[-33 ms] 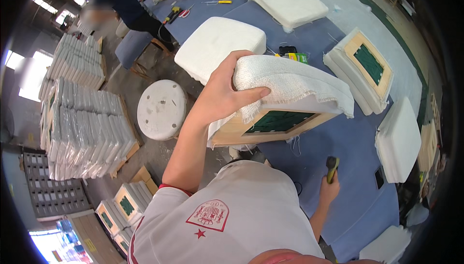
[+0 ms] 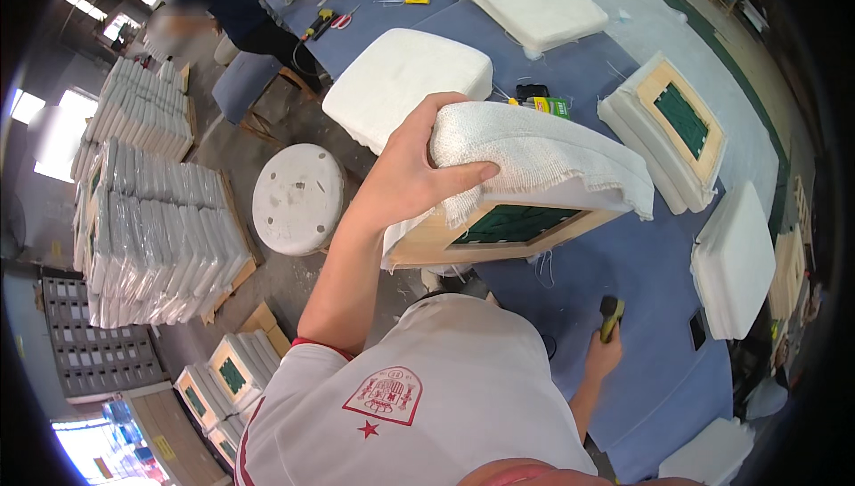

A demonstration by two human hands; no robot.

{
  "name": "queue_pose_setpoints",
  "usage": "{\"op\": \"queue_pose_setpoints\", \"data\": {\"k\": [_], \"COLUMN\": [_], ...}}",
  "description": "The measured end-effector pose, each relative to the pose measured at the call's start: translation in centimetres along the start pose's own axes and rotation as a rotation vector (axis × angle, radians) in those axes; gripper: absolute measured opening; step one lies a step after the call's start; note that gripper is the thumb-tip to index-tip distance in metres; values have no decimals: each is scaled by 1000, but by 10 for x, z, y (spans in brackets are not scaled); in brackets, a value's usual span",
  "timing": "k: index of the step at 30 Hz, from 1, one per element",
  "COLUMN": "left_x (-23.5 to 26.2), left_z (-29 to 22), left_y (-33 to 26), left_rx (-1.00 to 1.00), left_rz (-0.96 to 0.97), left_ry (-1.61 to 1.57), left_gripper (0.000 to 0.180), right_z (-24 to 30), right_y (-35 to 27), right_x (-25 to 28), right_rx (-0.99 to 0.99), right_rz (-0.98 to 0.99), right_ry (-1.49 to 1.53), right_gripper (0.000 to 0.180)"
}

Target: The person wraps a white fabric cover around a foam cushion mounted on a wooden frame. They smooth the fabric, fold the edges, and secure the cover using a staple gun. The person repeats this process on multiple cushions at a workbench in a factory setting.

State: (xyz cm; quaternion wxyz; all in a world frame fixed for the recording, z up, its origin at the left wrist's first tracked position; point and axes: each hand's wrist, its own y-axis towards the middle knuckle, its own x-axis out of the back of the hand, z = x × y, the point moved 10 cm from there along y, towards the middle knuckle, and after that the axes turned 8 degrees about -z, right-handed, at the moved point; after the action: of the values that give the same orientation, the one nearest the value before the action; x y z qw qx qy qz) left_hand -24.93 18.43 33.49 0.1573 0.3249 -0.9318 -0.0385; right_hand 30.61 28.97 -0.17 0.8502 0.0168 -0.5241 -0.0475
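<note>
My left hand (image 2: 417, 166) is closed over the corner of a seat cushion (image 2: 410, 246). The thumb presses on white woven fabric (image 2: 543, 143) draped along the upper side, its frayed edge loose; the fingers behind are hidden. The cushion is tilted, showing a pale wooden frame around green webbing (image 2: 517, 222). Lower right, over the blue table cover, my right hand (image 2: 606, 352) is wrapped around a yellow and black staple gun (image 2: 611, 310), apart from the cushion. Loose threads (image 2: 543, 268) hang below the frame.
White cushions (image 2: 410, 81) lie about the blue table (image 2: 646, 379); one (image 2: 668, 130) shows its frame. Scissors (image 2: 342, 20), a screwdriver (image 2: 411, 2) and a phone (image 2: 697, 329) lie there too. A round stool (image 2: 298, 199) and wrapped stacks (image 2: 160, 237) stand left. Another person (image 2: 227, 5) is at the far left.
The view has shifted very slightly. Both hands keep their holds, and the staple gun is tilted a little differently in my right hand.
</note>
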Motion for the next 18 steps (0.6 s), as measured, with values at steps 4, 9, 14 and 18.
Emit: {"op": "queue_pose_setpoints", "data": {"k": [4,9,14,18], "left_x": [-6,-60,-156,-202], "left_z": [-4,-34,-57,7], "left_y": [6,15,27,27], "left_rx": [2,-138,-171,-93], "left_rz": [19,39,337,498], "left_ry": [22,113,19,1], "left_gripper": [81,87,77,57], "right_z": [-100,135,328,339], "right_y": [-1,72,99,147], "right_x": [-60,35,210,198], "right_rx": [-153,82,754,590], "right_rz": [94,-48,-313,-23], "right_ry": [-207,566,874,900], "right_gripper": [76,64,87,94]}}
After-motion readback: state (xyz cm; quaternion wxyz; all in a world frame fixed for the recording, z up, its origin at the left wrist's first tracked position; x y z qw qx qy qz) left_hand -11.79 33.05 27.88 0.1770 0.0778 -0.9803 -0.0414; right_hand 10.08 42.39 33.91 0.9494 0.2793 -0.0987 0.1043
